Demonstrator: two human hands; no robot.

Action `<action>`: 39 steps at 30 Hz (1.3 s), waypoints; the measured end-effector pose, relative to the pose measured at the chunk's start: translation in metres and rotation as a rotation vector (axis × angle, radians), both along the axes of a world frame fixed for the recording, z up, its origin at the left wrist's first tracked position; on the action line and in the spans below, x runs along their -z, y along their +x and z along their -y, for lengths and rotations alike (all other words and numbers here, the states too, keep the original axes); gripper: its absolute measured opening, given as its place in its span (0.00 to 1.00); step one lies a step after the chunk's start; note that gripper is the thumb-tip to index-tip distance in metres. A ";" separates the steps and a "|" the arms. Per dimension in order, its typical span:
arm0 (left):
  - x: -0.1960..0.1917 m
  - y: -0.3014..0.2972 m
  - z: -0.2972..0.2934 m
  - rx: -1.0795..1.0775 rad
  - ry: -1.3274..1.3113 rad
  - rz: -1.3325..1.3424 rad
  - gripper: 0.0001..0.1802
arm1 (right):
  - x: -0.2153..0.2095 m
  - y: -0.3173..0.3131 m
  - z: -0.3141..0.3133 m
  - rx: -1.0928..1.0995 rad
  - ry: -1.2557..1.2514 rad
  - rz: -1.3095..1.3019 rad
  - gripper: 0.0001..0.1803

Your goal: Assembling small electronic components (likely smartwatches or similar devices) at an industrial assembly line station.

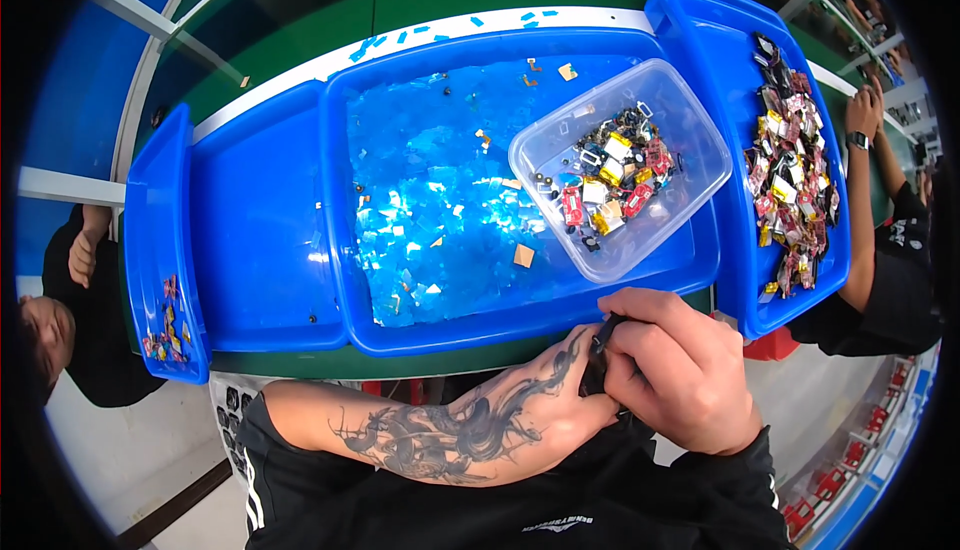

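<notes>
My left hand and my right hand meet just in front of the near rim of the middle blue tray. Both are closed around a small dark part, mostly hidden by the fingers, so its exact kind does not show. Beyond my right hand, a clear plastic box rests tilted in the tray. Inside it lies a heap of small electronic modules in red, yellow, white and black. Small blue film pieces cover much of the tray's bottom, with a tan square among them.
At right, a blue tray holds a large pile of similar modules. Two more blue trays stand at left, the outer tray with a few colourful parts. Blue scraps lie along the white ledge. Other people sit at both sides.
</notes>
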State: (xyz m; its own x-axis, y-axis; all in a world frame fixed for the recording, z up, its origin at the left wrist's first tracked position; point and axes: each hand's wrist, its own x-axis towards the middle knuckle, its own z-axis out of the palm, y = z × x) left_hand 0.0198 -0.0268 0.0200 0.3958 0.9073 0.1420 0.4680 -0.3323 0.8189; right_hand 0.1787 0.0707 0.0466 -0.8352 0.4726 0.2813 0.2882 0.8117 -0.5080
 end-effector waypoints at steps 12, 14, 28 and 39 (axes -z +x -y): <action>0.002 0.000 -0.001 -0.018 -0.047 0.084 0.08 | 0.019 0.008 -0.003 -0.062 -0.040 -0.086 0.11; 0.002 0.000 -0.002 -0.030 -0.031 0.127 0.07 | 0.018 0.009 -0.002 -0.031 -0.074 -0.102 0.11; -0.006 -0.012 -0.005 -0.022 -0.212 0.367 0.07 | 0.015 0.011 0.007 0.055 -0.348 -0.117 0.09; -0.009 -0.021 -0.004 -0.019 -0.228 0.325 0.07 | 0.007 0.010 0.007 0.096 -0.335 -0.196 0.09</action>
